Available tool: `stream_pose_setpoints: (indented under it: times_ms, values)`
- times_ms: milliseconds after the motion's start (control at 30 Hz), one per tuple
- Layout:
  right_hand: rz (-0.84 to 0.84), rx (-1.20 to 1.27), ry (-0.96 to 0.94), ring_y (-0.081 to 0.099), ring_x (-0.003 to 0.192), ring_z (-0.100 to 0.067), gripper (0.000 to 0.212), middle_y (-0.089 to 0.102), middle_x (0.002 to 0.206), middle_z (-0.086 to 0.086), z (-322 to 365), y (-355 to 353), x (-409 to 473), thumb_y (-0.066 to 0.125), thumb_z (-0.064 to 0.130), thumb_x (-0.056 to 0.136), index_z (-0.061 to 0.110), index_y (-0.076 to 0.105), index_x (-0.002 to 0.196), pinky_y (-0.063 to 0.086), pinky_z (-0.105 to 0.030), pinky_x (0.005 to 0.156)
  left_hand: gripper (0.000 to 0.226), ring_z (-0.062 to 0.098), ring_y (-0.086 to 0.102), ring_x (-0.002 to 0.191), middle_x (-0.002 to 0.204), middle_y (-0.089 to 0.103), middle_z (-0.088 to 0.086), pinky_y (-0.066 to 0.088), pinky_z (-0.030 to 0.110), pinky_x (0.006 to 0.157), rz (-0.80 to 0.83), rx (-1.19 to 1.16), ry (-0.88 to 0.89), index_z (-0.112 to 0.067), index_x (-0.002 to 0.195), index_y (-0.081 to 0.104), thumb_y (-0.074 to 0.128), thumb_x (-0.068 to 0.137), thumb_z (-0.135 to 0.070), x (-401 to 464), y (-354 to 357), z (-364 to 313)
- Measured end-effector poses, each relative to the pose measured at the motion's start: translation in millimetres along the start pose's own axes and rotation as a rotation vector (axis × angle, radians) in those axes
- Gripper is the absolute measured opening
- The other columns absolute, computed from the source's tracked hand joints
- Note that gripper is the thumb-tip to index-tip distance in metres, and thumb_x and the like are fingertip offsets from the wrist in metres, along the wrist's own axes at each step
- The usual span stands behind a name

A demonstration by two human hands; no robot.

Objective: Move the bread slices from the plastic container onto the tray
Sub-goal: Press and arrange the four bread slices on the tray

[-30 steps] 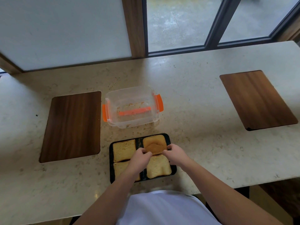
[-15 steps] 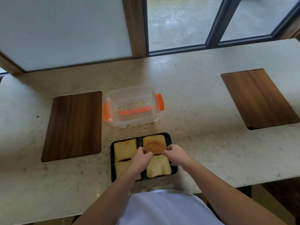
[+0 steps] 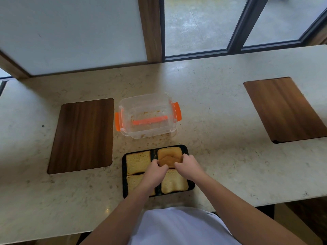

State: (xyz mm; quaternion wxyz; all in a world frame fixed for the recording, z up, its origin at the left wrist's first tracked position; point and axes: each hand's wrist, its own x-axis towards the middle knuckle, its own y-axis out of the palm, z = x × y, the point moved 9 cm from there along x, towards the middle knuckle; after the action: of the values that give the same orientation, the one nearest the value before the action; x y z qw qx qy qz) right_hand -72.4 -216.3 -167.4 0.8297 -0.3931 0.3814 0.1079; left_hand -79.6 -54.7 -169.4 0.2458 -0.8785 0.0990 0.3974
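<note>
While both hands (image 3: 169, 169) pinch it, brown slice (image 3: 167, 160) stays half hidden.

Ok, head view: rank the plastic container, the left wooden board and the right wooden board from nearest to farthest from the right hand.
From the right hand:
1. Plastic container, just behind the tray.
2. Left wooden board, far left of the tray.
3. Right wooden board, far right.

Single head view: looks forward, steeply down over countertop (image 3: 221, 106) toward window (image 3: 198, 23); near edge close.
</note>
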Motion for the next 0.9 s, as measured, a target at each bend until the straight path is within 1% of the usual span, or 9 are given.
stream_pose_setpoints:
  times_ms: [133,267,367,533,633,733,800,833,900]
  values:
    - [0.002,0.020,-0.021,0.052,0.126,-0.030,0.067,0.040,0.153,-0.015,-0.2,-1.9,-1.0,0.048,0.034,0.091,0.006,0.037,0.152,0.050,-0.039,0.095,0.021,0.016,0.062,0.073,0.091,0.066,0.003,0.048,0.031,0.055,0.001,-0.005,0.007,-0.027,0.104,0.047,0.055,0.085,-0.031,0.4,1.5,-1.7]
    - [-0.010,0.041,-0.021,0.052,0.126,-0.030,0.067,0.041,0.150,-0.015,-0.9,-2.1,-3.3,0.050,0.033,0.090,0.007,0.038,0.151,0.050,-0.042,0.099,0.027,0.018,0.063,0.079,0.094,0.061,-0.001,0.057,0.039,0.069,0.002,-0.011,0.002,-0.025,0.112,0.044,0.056,0.088,-0.030,-2.5,1.1,-1.0]
    - [-0.023,0.044,0.005,0.053,0.122,-0.030,0.068,0.043,0.147,-0.015,-8.5,-2.5,-5.9,0.051,0.034,0.089,0.008,0.038,0.150,0.051,-0.046,0.098,0.041,0.016,0.062,0.077,0.093,0.062,0.001,0.054,0.035,0.063,0.005,0.008,0.007,-0.024,0.125,0.042,0.055,0.087,-0.032,-6.6,2.2,3.6]
    - [0.024,0.075,0.014,0.057,0.110,-0.028,0.061,0.052,0.135,-0.014,-15.1,7.6,-12.9,0.052,0.033,0.084,0.011,0.046,0.141,0.052,-0.038,0.084,0.015,0.016,0.060,0.073,0.087,0.062,0.001,0.058,0.046,0.078,0.014,-0.016,0.056,-0.039,0.090,0.045,0.056,0.083,-0.031,-13.6,6.2,5.2]
    - [0.023,0.088,0.001,0.059,0.106,-0.027,0.058,0.055,0.130,-0.013,-14.2,8.6,-13.5,0.052,0.033,0.085,0.010,0.049,0.138,0.046,-0.032,0.073,0.019,0.016,0.061,0.074,0.087,0.061,-0.002,0.059,0.046,0.077,0.015,0.002,0.069,-0.041,0.079,0.040,0.056,0.083,-0.031,-14.8,6.2,2.1]
    - [0.014,0.093,-0.004,0.059,0.097,-0.022,0.053,0.056,0.117,-0.008,-14.1,6.8,-12.5,0.053,0.031,0.086,0.009,0.053,0.134,0.051,-0.034,0.072,0.023,0.012,0.057,0.070,0.080,0.056,-0.008,0.058,0.046,0.079,0.011,0.039,0.078,-0.041,0.074,0.038,0.056,0.085,-0.029,-13.8,6.3,0.5]
    - [0.010,0.088,0.001,0.061,0.099,-0.023,0.054,0.057,0.120,-0.009,-14.6,4.4,-11.2,0.054,0.032,0.087,0.009,0.052,0.136,0.056,-0.037,0.079,0.018,0.011,0.055,0.068,0.079,0.055,-0.008,0.058,0.044,0.076,0.014,0.057,0.083,-0.038,0.079,0.041,0.055,0.086,-0.030,-12.6,5.9,0.4]
    - [0.004,0.059,0.002,0.061,0.103,-0.025,0.056,0.057,0.126,-0.012,-14.6,3.3,-11.3,0.053,0.034,0.087,0.009,0.050,0.138,0.055,-0.039,0.082,0.011,0.012,0.056,0.069,0.082,0.057,-0.006,0.056,0.041,0.069,0.020,0.088,0.097,-0.035,0.087,0.044,0.054,0.086,-0.031,-13.7,5.4,-0.7]
    - [-0.057,-0.043,-0.026,0.058,0.112,-0.029,0.057,0.052,0.134,-0.013,-10.1,-2.6,-13.2,0.051,0.036,0.089,0.010,0.046,0.139,0.053,-0.042,0.087,0.023,0.016,0.057,0.076,0.096,0.060,0.000,0.049,0.033,0.060,-0.064,0.272,0.216,-0.026,0.107,0.050,0.052,0.085,-0.033,-15.9,-2.1,-9.9]
